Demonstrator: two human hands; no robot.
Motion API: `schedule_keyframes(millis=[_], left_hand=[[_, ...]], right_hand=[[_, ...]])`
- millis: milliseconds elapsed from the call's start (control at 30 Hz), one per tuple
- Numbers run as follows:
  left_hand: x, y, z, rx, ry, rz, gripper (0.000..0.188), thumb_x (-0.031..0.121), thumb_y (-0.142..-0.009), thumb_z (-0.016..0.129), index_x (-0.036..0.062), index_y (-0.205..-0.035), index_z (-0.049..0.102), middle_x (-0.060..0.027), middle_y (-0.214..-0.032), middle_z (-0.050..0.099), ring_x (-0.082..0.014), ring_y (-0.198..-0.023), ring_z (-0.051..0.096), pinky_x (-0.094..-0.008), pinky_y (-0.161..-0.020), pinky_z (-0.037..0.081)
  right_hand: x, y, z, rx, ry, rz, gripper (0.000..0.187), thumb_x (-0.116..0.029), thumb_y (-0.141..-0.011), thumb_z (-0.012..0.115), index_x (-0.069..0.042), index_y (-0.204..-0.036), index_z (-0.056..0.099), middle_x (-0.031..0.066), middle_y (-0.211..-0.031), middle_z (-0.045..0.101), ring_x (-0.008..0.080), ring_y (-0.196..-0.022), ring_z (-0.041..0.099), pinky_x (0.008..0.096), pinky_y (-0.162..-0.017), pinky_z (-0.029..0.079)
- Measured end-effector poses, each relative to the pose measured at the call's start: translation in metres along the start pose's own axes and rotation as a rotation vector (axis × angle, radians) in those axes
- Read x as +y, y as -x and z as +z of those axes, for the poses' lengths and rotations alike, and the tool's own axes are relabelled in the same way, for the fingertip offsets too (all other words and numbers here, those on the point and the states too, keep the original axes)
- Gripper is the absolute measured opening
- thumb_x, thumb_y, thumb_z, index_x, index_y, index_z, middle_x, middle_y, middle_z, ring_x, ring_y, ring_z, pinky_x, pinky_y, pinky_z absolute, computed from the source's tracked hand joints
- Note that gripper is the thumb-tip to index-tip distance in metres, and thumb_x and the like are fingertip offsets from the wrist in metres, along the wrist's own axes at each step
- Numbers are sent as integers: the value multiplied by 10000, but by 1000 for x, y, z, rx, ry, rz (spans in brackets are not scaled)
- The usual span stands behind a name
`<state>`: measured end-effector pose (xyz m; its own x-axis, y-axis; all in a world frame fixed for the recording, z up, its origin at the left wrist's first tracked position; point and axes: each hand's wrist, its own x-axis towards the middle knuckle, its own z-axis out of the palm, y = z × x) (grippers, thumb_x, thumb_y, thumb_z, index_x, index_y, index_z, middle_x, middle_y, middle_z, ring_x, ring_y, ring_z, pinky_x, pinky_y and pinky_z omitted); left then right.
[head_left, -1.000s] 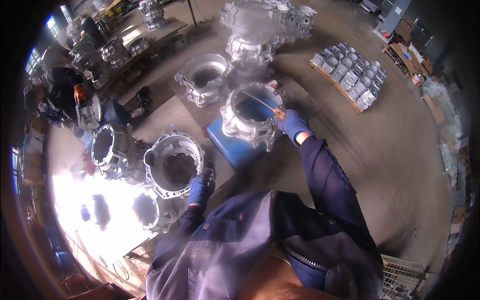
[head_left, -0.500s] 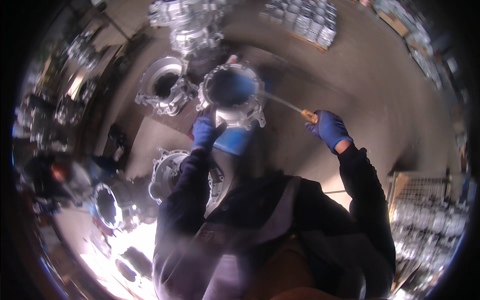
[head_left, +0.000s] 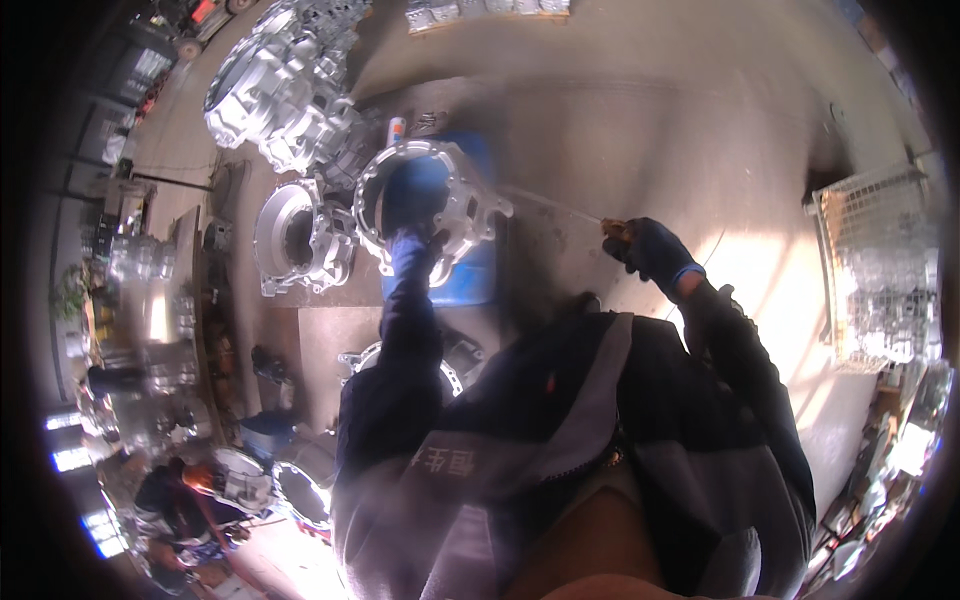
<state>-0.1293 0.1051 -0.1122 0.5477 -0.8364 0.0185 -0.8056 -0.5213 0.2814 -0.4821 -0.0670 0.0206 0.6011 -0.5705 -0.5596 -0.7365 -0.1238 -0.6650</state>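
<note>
A silver cast-metal housing [head_left: 463, 212] with a round flanged opening rests on a blue support [head_left: 472, 282], which shows through and around it. My gloved left hand [head_left: 412, 252] grips the housing's near rim, the thumb up by its inner edge. Off to the right, my gloved right hand [head_left: 652, 250] is closed around the yellow-brown handle [head_left: 617, 231] of a long thin tool that looks like a file. Its blurred shaft [head_left: 555, 205] points left to the housing's right side. Whether the tip touches the metal is unclear.
A similar housing [head_left: 272, 238] stands just left, with stacked housings [head_left: 285, 105] beyond it. A white-and-orange container [head_left: 397, 131] sits behind the work. Another housing [head_left: 462, 352] lies beside my left forearm. A wire mesh cage [head_left: 870, 250] stands right; a person [head_left: 170, 505] is at lower left.
The whole view has swung, bringing the mesh cage higher and the housings leftward. My left hand has shifted onto the near rim's inner edge; my right hand still holds the tool.
</note>
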Motion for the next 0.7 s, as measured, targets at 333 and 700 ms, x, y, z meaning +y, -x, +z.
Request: schedule_keyframes(millis=[333, 700], left_hand=[[34, -10, 14, -113, -99, -282, 463, 559, -771, 648, 124, -910, 720, -125, -882, 694, -331, -894, 645, -416, -777, 478], [35, 7, 18, 123, 5, -125, 448, 530, -780, 639, 94, -878, 670, -139, -887, 672, -332, -939, 601, -444, -865, 401]], right_hand=[[38, -42, 45, 336, 270, -163, 286, -353, -842, 570, -109, -924, 696, 142, -929, 683, 324, -943, 640, 428, -803, 507], [101, -51, 65, 208, 286, -178, 264, -295, -815, 615, -50, -877, 691, 190, -887, 672, 349, -889, 652, 400, -749, 515]])
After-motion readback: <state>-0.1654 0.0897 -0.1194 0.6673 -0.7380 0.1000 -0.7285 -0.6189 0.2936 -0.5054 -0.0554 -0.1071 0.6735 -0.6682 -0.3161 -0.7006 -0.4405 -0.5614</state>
